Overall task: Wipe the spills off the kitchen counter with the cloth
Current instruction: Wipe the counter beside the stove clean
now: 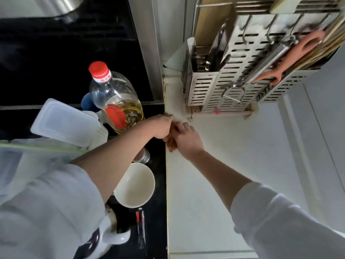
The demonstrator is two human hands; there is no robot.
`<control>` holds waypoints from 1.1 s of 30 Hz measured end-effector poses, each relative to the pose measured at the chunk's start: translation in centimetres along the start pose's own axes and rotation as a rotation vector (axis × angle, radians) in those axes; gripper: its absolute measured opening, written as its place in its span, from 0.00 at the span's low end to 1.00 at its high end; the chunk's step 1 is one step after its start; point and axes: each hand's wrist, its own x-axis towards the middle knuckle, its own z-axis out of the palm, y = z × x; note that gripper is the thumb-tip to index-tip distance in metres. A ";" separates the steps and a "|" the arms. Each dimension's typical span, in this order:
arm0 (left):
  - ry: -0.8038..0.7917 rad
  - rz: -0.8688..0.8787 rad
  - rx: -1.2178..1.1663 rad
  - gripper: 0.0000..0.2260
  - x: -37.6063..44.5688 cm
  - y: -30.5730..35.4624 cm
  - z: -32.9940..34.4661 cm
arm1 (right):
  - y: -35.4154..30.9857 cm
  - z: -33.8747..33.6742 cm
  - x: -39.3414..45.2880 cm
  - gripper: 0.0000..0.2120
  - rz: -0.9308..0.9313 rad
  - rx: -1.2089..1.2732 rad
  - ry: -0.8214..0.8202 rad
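Note:
My two hands meet at the seam where the black counter (156,212) joins the white wall (233,146). My right hand (186,140) has its fingers curled round a small orange-tan cloth (170,144), of which only a bit shows under the hand. My left hand (161,126) lies right against it, knuckles up and fingertips toward the seam. The left hand's fingers are hidden, so its hold on the cloth is unclear. No spill is plainly visible on the dark counter.
An oil bottle with a red cap (115,98) stands just left of my left hand, beside a white lidded box (65,120). A white bowl (134,186) and a small tin (144,157) sit under my left forearm. A steel utensil rack (242,68) hangs on the wall.

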 end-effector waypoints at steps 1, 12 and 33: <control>0.005 0.002 0.006 0.27 0.1 0.1 -0.1 | 0.2 -0.1 1.1 0.31 0.063 0.075 0.005; -0.152 0.043 0.016 0.26 -0.6 -0.1 1.7 | 1.6 3.1 -10.7 0.24 -0.270 0.039 -0.016; -0.055 -0.069 0.026 0.32 -1.3 2.2 4.0 | 2.6 0.5 -10.7 0.29 0.176 0.110 0.017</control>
